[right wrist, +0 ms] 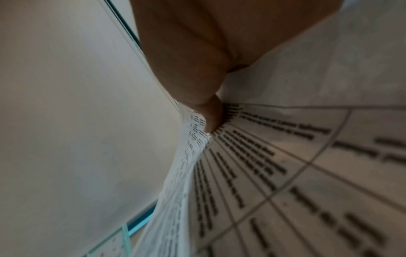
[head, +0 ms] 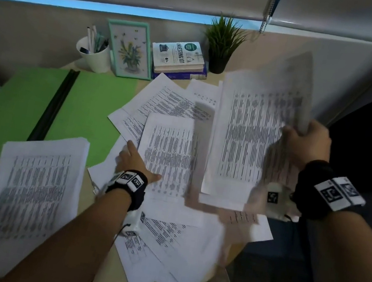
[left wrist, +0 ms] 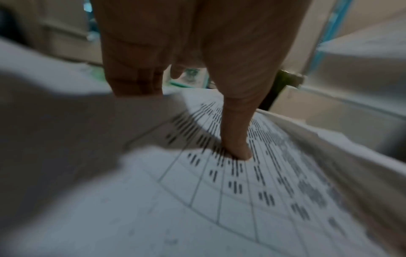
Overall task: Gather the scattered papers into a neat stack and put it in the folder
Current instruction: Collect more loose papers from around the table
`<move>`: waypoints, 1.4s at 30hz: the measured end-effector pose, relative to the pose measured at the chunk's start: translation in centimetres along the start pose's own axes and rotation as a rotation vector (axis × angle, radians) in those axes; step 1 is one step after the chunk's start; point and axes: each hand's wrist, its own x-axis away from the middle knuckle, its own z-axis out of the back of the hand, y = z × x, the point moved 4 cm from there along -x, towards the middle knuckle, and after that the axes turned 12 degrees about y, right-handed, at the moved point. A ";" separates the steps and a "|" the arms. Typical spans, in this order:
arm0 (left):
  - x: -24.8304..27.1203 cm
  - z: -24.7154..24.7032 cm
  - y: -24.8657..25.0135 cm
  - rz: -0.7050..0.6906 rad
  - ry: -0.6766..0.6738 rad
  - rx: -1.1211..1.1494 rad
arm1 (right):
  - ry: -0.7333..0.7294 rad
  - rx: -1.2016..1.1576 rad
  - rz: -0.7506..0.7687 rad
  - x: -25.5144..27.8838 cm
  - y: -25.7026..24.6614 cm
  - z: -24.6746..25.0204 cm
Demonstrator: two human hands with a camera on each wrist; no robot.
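Desk (head: 104, 206) | left hand (head: 135, 161) flat on sheet (head: 168, 152) | right hand (head: 309, 142) pinching papers (head: 250, 137) (raised)

The scene is dim and bluish-grey. The brightest thing is a thin cyan light strip (head: 84, 6) along the wall behind the table's far edge. In the head view the lifted sheets (head: 252, 137) are smeared by motion and cast a soft shadow on the papers below; straight lines bow toward the frame edges. Both wrist views are heavily blurred and stretched, with printed rows fanning outward and soft, noisy corners.
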 end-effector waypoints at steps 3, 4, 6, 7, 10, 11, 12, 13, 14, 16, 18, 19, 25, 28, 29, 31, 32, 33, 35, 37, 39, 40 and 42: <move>1.1 -0.6 -0.4 0.065 -0.032 0.109 | -0.033 -0.095 0.017 0.2 -1.7 -0.3; 1.6 -0.6 -0.6 0.061 -0.015 0.121 | -0.074 -0.107 0.017 0.5 -1.8 -1.2; 2.7 -0.1 -1.0 0.029 0.088 0.149 | -0.172 -0.104 0.019 1.9 -1.6 -3.5; 3.1 -0.1 -1.5 0.005 0.139 0.173 | -0.225 -0.106 0.014 3.0 -1.3 -4.7; 4.6 -0.4 -3.6 -0.040 0.157 0.356 | -0.373 -0.111 -0.035 7.1 -0.1 -8.3; 5.2 -0.7 -4.3 -0.060 0.102 0.390 | -0.406 -0.106 -0.057 8.5 0.4 -9.4; 5.7 -1.1 -5.2 -0.076 0.016 0.402 | -0.440 -0.086 -0.068 9.7 1.0 -10.6; 6.0 -1.5 -5.8 -0.094 -0.089 0.416 | -0.474 -0.055 -0.067 10.9 1.5 -11.8; 6.4 -1.7 -6.2 -0.091 -0.197 0.466 | -0.504 -0.027 -0.068 12.0 2.0 -12.9; 7.0 -2.0 -7.2 0.001 -0.367 0.634 | -0.559 0.018 -0.054 13.8 2.5 -14.8; 7.0 -2.2 -8.1 0.149 -0.411 0.830 | -0.600 0.056 -0.015 15.0 2.7 -16.2; 6.8 -2.5 -8.7 0.247 -0.409 0.939 | -0.613 0.071 0.008 15.3 2.6 -16.5; 6.4 -2.0 -9.2 0.260 -0.177 0.731 | -0.711 -0.003 0.094 17.1 0.7 -17.5; 6.2 -1.7 -10.1 0.262 -0.010 0.506 | -0.468 -0.103 -0.024 14.7 0.3 -17.4; 6.3 -1.6 -10.6 0.307 0.010 0.489 | -0.343 -0.078 -0.059 13.4 0.4 -17.3; 6.4 -1.7 -11.8 0.391 0.011 0.503 | -0.189 0.037 -0.159 10.9 0.6 -17.3; 6.7 -1.7 -12.1 0.418 0.005 0.514 | -0.179 0.085 -0.238 10.0 0.6 -17.5; 6.9 -1.7 -12.3 0.443 0.002 0.523 | -0.210 0.121 -0.305 9.4 0.3 -17.8; 7.0 -1.6 -12.4 0.453 0.001 0.571 | -0.340 0.185 -0.336 9.1 -0.5 -19.0; 7.0 -1.5 -12.3 0.425 0.004 0.623 | -0.431 0.210 -0.324 9.6 -1.1 -20.3; 7.4 -1.1 -12.2 0.422 -0.005 0.650 | -0.429 0.150 -0.387 10.1 -0.9 -21.2; 7.3 -1.1 -12.4 0.420 -0.006 0.658 | -0.428 0.114 -0.417 10.3 -0.7 -21.6; 7.3 -1.2 -12.7 0.436 -0.032 0.690 | -0.445 0.048 -0.449 10.4 -0.8 -22.1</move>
